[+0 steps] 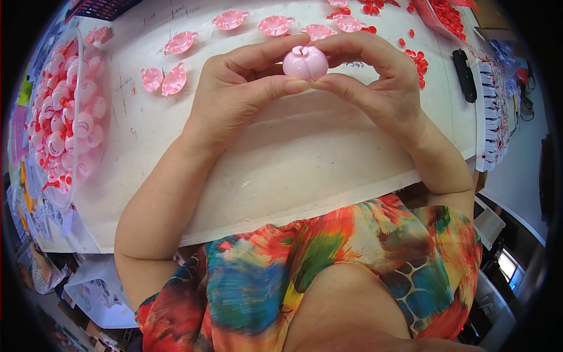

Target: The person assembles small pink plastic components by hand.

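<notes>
A glossy pink round plastic piece (305, 66) with a notch at its top is pinched between the fingertips of both hands, above the far half of the table. My left hand (231, 88) grips its left side with thumb and index finger. From the right, my right hand (378, 79) holds it the same way, the two thumb tips meeting at its near side. Pink half shells (180, 42) lie in a loose arc beyond my hands, some partly hidden by my fingers. Two more pink shells (174, 80) rest left of my left hand.
A clear tub (76, 176) full of pink balls with red parts stands at the left. Small red plastic pieces (417, 61) are scattered at the far right, near a container of red pieces (448, 23). A black tool (464, 76) lies by the table's right edge, beside stacked white strips (492, 117).
</notes>
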Motion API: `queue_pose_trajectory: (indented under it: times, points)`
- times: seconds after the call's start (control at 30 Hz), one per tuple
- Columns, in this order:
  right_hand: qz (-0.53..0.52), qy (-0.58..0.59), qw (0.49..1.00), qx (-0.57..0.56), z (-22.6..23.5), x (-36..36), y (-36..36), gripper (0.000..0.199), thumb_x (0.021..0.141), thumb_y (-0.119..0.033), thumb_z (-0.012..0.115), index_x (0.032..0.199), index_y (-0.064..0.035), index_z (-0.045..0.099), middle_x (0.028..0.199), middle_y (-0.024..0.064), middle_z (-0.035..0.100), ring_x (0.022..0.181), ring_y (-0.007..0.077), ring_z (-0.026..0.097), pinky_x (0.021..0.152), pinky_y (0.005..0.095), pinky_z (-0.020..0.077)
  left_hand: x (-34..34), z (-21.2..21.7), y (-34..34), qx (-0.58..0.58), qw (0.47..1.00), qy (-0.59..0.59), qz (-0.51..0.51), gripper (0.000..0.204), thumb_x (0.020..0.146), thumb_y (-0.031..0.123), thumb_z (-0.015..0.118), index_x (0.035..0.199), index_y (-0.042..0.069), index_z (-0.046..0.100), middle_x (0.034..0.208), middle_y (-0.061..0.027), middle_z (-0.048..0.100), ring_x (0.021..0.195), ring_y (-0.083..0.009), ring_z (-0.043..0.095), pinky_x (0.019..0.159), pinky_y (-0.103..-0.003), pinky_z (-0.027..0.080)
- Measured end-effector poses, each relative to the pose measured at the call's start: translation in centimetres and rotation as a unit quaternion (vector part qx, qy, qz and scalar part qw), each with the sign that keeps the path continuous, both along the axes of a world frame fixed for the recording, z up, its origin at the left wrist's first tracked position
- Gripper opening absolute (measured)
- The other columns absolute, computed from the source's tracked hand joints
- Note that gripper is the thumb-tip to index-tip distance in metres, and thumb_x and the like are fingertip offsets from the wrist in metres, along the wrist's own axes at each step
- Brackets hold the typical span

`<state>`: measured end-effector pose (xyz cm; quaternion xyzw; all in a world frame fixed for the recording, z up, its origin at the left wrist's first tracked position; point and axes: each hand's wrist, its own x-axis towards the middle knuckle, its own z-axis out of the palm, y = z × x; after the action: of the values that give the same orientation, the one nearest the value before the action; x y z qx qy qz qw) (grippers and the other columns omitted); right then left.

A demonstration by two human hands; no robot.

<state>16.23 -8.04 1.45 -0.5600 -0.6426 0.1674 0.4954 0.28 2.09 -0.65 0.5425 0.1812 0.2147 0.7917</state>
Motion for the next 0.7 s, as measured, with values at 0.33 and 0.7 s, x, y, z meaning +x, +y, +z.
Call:
queue_pose_trajectory:
  times: [0.33,0.7]
  points:
    - [0.026,-0.018,0.999,0.017,-0.4,0.5,-0.5,0.026,0.065,-0.004,0.07,0.089,-0.0023,0.061,0.085,0.0055,0.062,0.067,0.011,0.057,0.058,0.0211,0.0463,-0.2,0.1,-0.5,0.07,0.997,-0.003,-0.009,0.041,0.07,0.003,0.065,0.11,0.001,0.054,0.099,-0.0072,0.059,0.089,-0.0118,0.055,0.08,-0.024,0.044]
    - [-0.002,0.024,1.0,0.006,0.3,0.9,-1.0,0.017,0.066,-0.012,0.069,0.081,-0.0046,0.063,0.076,0.0047,0.061,0.063,0.0128,0.054,0.053,0.0225,0.0439,0.7,1.1,-1.0,-0.051,0.995,0.048,-0.068,0.059,0.068,0.027,0.07,0.114,-0.001,0.046,0.11,-0.0096,0.052,0.096,-0.0155,0.054,0.085,-0.027,0.043]
